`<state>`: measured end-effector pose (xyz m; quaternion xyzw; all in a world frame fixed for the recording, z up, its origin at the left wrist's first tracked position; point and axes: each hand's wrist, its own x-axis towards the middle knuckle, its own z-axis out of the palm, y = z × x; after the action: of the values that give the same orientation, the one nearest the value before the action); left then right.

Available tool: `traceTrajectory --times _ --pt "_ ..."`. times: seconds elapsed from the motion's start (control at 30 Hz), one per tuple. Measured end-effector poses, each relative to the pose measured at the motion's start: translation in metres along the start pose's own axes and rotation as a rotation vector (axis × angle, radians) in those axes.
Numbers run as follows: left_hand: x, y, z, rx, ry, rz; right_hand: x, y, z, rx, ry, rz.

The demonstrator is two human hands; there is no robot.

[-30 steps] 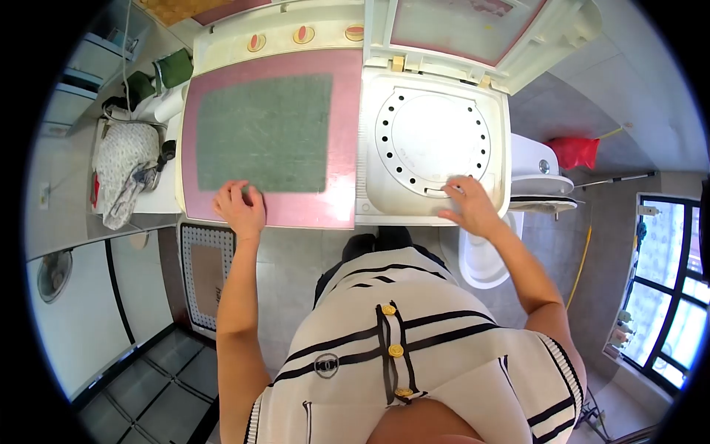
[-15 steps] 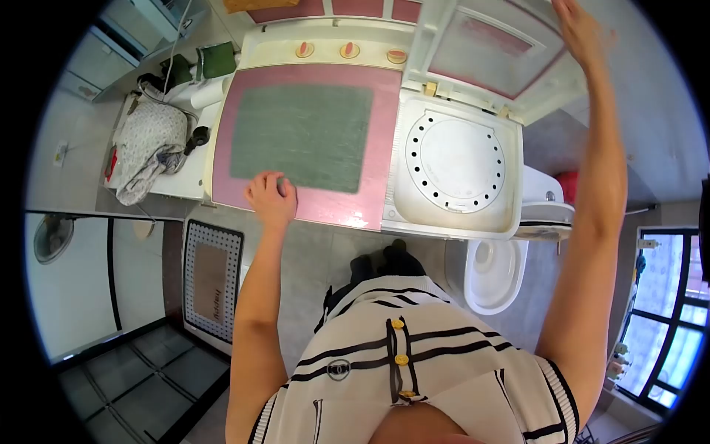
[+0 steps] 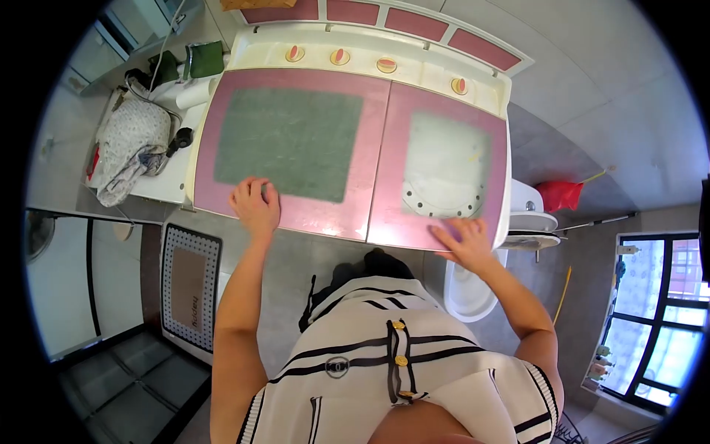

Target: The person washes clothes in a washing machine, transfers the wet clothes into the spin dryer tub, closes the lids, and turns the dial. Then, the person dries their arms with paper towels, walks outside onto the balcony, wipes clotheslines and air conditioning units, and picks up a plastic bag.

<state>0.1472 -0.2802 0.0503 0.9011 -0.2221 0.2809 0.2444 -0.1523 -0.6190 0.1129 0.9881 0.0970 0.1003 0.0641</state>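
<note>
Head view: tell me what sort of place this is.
Most likely a home bathroom that doubles as a laundry area: a white toilet stands beside a two-lidded washing machine, and a mat lies on the floor.

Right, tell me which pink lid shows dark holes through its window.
The narrower lid, with the right hand at its front edge, shows them; the wider lid shows only green there.
</note>
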Motion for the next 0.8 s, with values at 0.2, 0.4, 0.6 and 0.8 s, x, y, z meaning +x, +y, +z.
traceTrajectory --times 0.2,0.4,0.6,0.8 --pt "0.001 -0.002 -0.002 -0.006 -0.018 0.001 0.072 0.083 0.006 0.242 -0.05 0.041" --pt "-0.002 0.0 -0.006 0.0 -0.039 0.005 0.191 0.262 0.053 -0.132 0.058 0.278" --pt "0.006 0.001 -0.007 0.001 -0.043 -0.018 0.224 0.287 0.072 -0.127 -0.179 0.285" --pt "0.007 0.005 -0.009 -0.012 -0.037 -0.016 0.236 0.279 0.087 -0.131 -0.16 0.634"
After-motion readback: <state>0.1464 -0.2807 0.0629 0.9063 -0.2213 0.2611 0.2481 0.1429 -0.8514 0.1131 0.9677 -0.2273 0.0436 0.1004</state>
